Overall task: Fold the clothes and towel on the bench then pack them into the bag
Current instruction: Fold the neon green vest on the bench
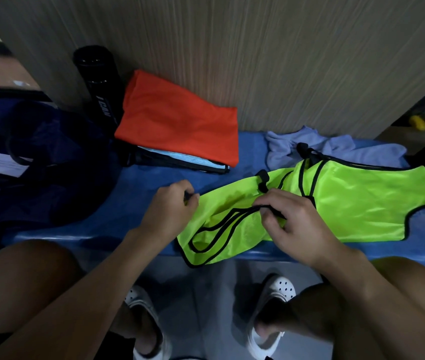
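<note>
Right hand grip clamped on green vest strap; left hand grip pinches its corner. Vest spread on blue tabletop. Beyond right grip, crumpled towel; bag left of left grip.

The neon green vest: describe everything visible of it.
The neon green vest is thin, mesh-like fabric edged in black trim, with strap loops. It lies spread and wrinkled on the bench, its near edge hanging over the front. The left hand pinches its left end; the right hand pinches a trimmed strap. Its far strap overlaps the lavender towel.
</note>
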Tool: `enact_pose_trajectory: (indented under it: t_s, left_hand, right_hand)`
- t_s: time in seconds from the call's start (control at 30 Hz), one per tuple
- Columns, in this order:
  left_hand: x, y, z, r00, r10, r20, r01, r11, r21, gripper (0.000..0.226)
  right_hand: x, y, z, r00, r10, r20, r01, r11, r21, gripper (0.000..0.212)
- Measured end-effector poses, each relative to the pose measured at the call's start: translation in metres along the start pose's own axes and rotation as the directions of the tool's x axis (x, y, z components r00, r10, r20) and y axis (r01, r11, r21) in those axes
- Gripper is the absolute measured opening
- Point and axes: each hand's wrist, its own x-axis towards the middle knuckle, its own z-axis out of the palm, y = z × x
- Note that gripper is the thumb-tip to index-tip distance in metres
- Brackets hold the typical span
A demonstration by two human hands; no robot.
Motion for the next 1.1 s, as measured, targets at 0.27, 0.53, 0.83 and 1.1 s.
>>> enact_pose_trajectory:
  t_s: [0.27,0.53,0.83,1.1]
  left_hand:
    - [-0.003,0.015,-0.02,0.922,0.28,-0.267,-0.335,0.923,-0.188,0.016]
    - [-0.001,-0.012,-0.013,0.977,-0.085,-0.195,0.04,0.974,-0.224,0.005]
    - [0.008,-0.009,-0.009,0.989,-0.15,-0.005,0.15,0.989,0.009,0.029]
    - [0.005,-0.007,-0.011,0.993,-0.108,-0.043,0.11,0.994,0.028,0.019]
  right_hand:
    - [0.003,-0.002,0.002,1.0,-0.02,-0.004,0.02,1.0,0.005,0.024]
    - [0.004,-0.004,0.005,1.0,-0.021,-0.003,0.021,1.0,-0.012,0.026]
    - [0.004,-0.006,0.006,1.0,0.007,0.028,-0.004,0.992,-0.128,0.026]
    - [0.004,-0.008,0.004,1.0,0.006,0.027,-0.002,0.989,-0.145,0.028]
